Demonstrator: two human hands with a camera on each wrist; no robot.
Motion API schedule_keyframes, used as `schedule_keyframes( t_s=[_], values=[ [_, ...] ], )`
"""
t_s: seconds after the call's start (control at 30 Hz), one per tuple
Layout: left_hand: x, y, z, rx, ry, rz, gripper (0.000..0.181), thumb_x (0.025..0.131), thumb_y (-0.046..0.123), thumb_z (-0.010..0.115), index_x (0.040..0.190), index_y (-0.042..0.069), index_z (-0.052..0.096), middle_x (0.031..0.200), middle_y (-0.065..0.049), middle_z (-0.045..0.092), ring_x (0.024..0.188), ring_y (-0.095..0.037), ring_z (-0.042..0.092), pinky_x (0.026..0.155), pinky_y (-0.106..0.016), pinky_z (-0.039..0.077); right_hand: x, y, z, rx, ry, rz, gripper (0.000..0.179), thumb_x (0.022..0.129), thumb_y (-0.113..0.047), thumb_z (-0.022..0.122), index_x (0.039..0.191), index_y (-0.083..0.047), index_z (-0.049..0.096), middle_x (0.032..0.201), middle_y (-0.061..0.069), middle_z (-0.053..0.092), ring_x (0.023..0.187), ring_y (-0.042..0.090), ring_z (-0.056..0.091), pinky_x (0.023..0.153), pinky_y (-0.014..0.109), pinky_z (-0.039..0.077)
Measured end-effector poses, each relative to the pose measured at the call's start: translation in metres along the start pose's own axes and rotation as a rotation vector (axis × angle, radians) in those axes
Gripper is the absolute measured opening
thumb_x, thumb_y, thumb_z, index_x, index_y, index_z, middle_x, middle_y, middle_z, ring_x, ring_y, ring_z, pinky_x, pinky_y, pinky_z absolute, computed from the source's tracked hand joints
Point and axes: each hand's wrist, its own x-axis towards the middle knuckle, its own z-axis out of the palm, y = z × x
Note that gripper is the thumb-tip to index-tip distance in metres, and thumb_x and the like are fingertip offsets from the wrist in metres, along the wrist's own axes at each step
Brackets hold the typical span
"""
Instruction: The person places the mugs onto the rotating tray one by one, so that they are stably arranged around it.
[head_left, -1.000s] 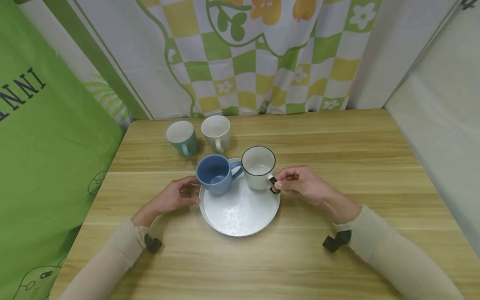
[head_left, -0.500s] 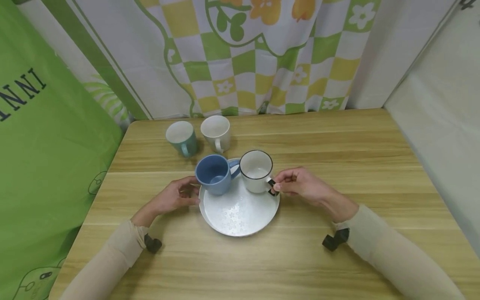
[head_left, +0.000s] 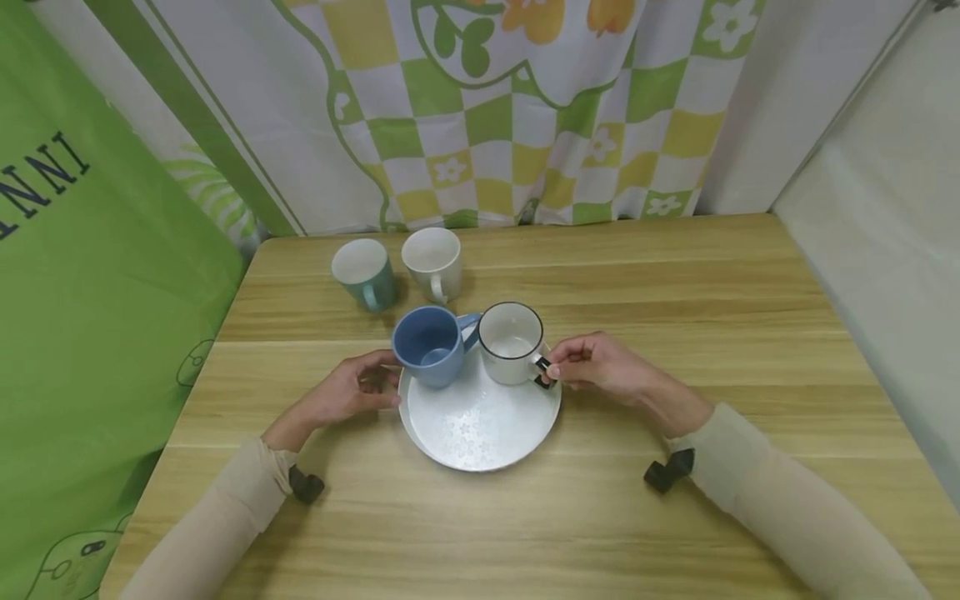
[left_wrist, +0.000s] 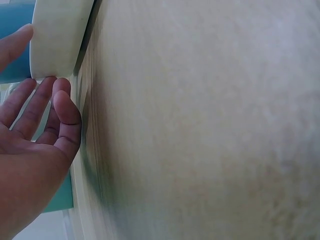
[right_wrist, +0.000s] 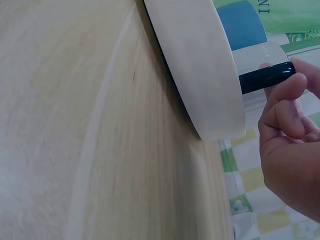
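My right hand (head_left: 603,367) pinches the black-edged handle (right_wrist: 267,77) of a white mug with a dark rim (head_left: 510,354). That mug is upright on the right rear part of a round white tray (head_left: 480,437). Close beside it on the tray, a blue mug (head_left: 431,354) has its handle turned towards the white one. At the tray's left side is my left hand (head_left: 348,390), its fingers loosely bent and holding nothing. In the left wrist view the fingertips (left_wrist: 49,82) touch the tray's outer wall (left_wrist: 56,42), and the thumb lies near its rim.
Behind the tray stand a teal mug (head_left: 365,275) and a plain white mug (head_left: 433,265), handles facing the front. Everything is on a wooden table (head_left: 675,283). A checked curtain (head_left: 525,125) hangs along the back edge, and a green cloth (head_left: 97,308) hangs at the left.
My right hand has brought the dark-rimmed white mug slightly down and left, closer to the blue mug's handle. The left hand, tray and other mugs look unmoved.
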Motion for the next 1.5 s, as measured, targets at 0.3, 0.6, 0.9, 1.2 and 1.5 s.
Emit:
schedule_keyframes(
  t_s=[0.3,0.6,0.9,1.2,1.5],
  values=[
    [-0.0012,-0.0013,0.0002,0.014,0.006,0.006,0.064,0.082,0.008,0.082,0.138,0.004,0.053,0.132,-0.020,0.061,0.109,-0.032,0.062,0.077,-0.028,0.058,-0.0002,0.0004,0.0012,-0.037,0.024,0.004,0.025,0.092,-0.009,0.070,0.108,0.010,0.066,0.091,-0.005,0.073,0.075,0.009,0.057,0.064,0.022,0.049],
    [-0.0014,-0.0018,-0.0001,0.020,0.004,-0.010,0.064,0.082,0.010,0.083,0.138,0.007,0.054,0.132,-0.017,0.061,0.111,-0.032,0.061,0.078,-0.028,0.058,-0.0026,0.0011,0.0058,-0.083,0.089,0.005,0.025,0.090,-0.013,0.073,0.107,0.005,0.070,0.094,0.000,0.075,0.082,0.013,0.064,0.068,0.022,0.054],
    [-0.0007,-0.0028,0.0006,0.046,0.021,0.000,0.063,0.081,0.011,0.083,0.137,0.005,0.055,0.129,-0.019,0.062,0.108,-0.030,0.062,0.077,-0.027,0.057,-0.0042,0.0045,0.0048,-0.072,0.091,-0.046,0.029,0.090,-0.011,0.073,0.109,0.010,0.068,0.092,0.000,0.075,0.083,0.010,0.066,0.071,0.022,0.056],
    [0.0003,-0.0005,0.0002,0.054,0.021,0.007,0.063,0.081,0.010,0.083,0.137,0.004,0.055,0.127,-0.019,0.063,0.109,-0.034,0.063,0.078,-0.027,0.057,-0.0067,0.0024,0.0051,-0.098,0.138,-0.061,0.029,0.089,-0.010,0.074,0.109,0.010,0.068,0.087,-0.003,0.071,0.078,0.008,0.065,0.071,0.023,0.056],
    [-0.0004,0.0007,-0.0021,0.039,0.020,0.035,0.062,0.082,0.009,0.082,0.137,0.004,0.055,0.130,-0.019,0.062,0.110,-0.031,0.063,0.083,-0.027,0.058,-0.0071,0.0044,0.0051,-0.096,0.148,-0.064,0.029,0.089,-0.010,0.075,0.109,0.010,0.068,0.087,-0.003,0.071,0.077,0.007,0.065,0.069,0.022,0.056]
  ],
)
